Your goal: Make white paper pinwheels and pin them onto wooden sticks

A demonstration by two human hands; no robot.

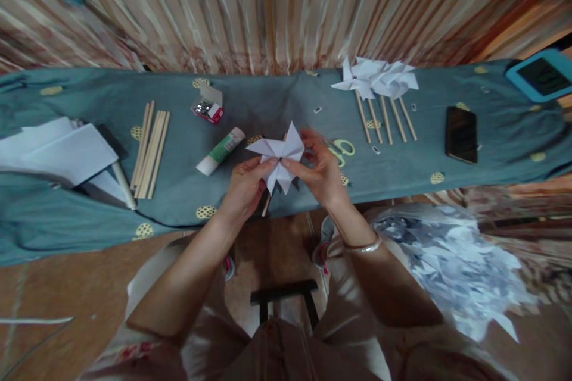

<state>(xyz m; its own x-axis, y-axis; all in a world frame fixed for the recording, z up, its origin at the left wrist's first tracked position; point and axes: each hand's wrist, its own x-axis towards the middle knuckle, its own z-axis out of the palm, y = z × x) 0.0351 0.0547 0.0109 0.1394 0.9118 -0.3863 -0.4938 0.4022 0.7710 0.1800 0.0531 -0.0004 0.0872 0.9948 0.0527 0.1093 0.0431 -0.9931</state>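
A white paper pinwheel (286,150) is held between my two hands above the near part of the cloth-covered table. My left hand (245,187) grips it from the left, its thumb pressed beside the dark pin at the centre. From the other side my right hand (322,169) closes on it, its thumb also at the pin. Below the paper shows the end of a wooden stick (266,205); the rest of it is mostly hidden. Light green scissors (343,147) lie just behind my right hand, partly covered. Left of the pinwheel lies a glue stick (220,151).
Several finished pinwheels (375,78) lie at the back right, near a phone (462,134) and a blue-framed device (543,75). Loose sticks (152,155), paper sheets (58,149) and an opened small box of pins (208,106) are at left. A paper pile (460,268) stands on the right floor.
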